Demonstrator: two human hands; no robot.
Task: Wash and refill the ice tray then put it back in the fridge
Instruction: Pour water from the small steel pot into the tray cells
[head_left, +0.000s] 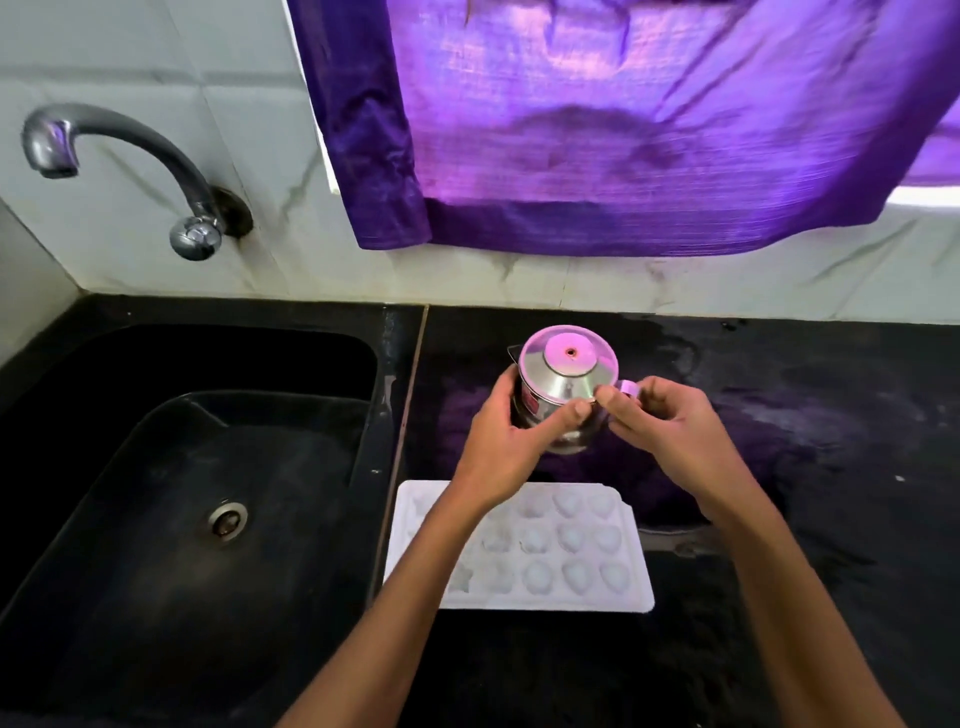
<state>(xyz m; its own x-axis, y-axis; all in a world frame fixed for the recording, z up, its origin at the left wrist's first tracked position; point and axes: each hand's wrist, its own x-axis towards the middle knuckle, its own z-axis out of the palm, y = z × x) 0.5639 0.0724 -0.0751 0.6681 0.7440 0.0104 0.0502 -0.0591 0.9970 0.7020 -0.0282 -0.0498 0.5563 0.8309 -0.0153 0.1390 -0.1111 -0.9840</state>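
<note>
Black stone counter (779, 519) runs along a tiled wall, with a dark sink (182, 493) and tap (104, 150) to the left and a purple cloth (623, 130) hanging over the window.

From the head view, a white tray (571, 561) lies flat on the counter just right of the sink, its cups facing up; whether they hold water I cannot tell. Just behind it stands a steel jug (563, 395) with its lid (569, 364) on. The left hand (506, 441) wraps the jug's body, steadying it. The right hand (660, 431) pinches at the lid's edge beside the handle (628, 387).

The step looks like opening the jug for refilling. Best to keep the left grip firm and low, lift the lid straight up at the rim, and set it aside away from the tray, so nothing tips or spills.
</note>
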